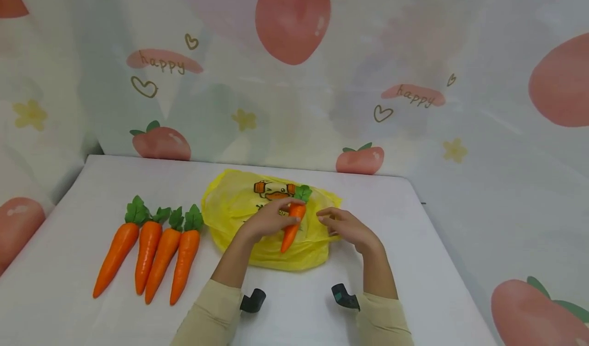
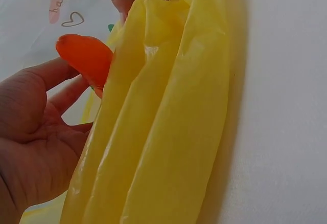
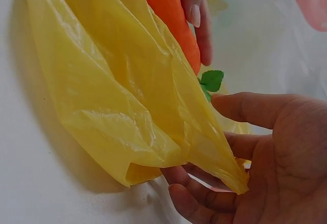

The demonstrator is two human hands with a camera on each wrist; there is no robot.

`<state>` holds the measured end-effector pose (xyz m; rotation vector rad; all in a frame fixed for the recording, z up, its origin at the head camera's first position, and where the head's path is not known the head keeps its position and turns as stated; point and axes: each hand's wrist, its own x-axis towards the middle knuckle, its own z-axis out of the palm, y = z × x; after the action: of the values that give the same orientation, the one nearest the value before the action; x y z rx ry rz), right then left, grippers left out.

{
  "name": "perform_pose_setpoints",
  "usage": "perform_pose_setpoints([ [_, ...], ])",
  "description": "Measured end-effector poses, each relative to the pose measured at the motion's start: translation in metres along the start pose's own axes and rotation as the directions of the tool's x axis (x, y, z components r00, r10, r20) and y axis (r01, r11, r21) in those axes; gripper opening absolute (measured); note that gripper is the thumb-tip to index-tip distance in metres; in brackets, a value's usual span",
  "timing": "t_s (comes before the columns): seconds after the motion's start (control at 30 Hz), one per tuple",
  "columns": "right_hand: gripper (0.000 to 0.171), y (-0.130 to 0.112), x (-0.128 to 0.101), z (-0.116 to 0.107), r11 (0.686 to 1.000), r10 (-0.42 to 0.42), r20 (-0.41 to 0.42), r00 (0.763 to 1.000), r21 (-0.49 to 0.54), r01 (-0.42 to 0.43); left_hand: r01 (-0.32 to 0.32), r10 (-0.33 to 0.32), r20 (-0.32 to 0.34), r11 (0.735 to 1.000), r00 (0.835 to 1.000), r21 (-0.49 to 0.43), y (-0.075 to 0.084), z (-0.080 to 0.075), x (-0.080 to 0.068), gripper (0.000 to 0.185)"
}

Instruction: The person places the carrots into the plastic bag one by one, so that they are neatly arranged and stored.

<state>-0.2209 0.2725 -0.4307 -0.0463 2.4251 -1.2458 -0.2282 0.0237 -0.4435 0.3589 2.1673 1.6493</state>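
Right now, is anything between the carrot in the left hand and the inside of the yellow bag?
Probably yes: the left hand holds the carrot over the yellow bag, whose plastic looks collapsed. The right hand grips an edge, but no open mouth shows, so the film itself seems to block entry.

Table (image 1: 69,264): bag (image 1: 230,203) at centre, toward the back edge. Four carrots (image 1: 147,251) left of bag, side by side, leaves pointing back. Fifth carrot (image 1: 292,226) above bag, held in left hand (image 1: 267,218), tip pointing forward. Right hand (image 1: 345,226) just right of that carrot, on bag's right edge. Curtain (image 1: 414,54) behind table.
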Motion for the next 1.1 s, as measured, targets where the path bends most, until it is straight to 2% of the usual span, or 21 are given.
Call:
perform_pose_setpoints([
  [0.43,0.042,-0.003,-0.001,0.002,1.000,0.001,0.002,1.000,-0.017,-0.001,-0.002,0.002,-0.013,1.000,1.000,0.000,-0.002,0.005,0.014,0.047],
  [0.7,0.042,-0.005,-0.002,0.002,1.000,-0.017,0.005,1.000,-0.019,0.017,-0.030,0.026,-0.046,0.997,0.999,-0.069,-0.006,0.009,0.019,0.051],
  [0.9,0.039,-0.006,0.000,0.006,0.998,0.008,-0.016,1.000,-0.056,-0.009,-0.047,0.041,-0.072,0.995,0.997,-0.092,-0.009,0.014,0.022,0.053],
  [1.1,0.037,-0.006,0.000,0.008,0.996,0.017,-0.028,0.999,-0.083,-0.019,-0.082,0.078,-0.079,0.995,0.994,-0.048,-0.013,0.019,0.024,0.056],
])
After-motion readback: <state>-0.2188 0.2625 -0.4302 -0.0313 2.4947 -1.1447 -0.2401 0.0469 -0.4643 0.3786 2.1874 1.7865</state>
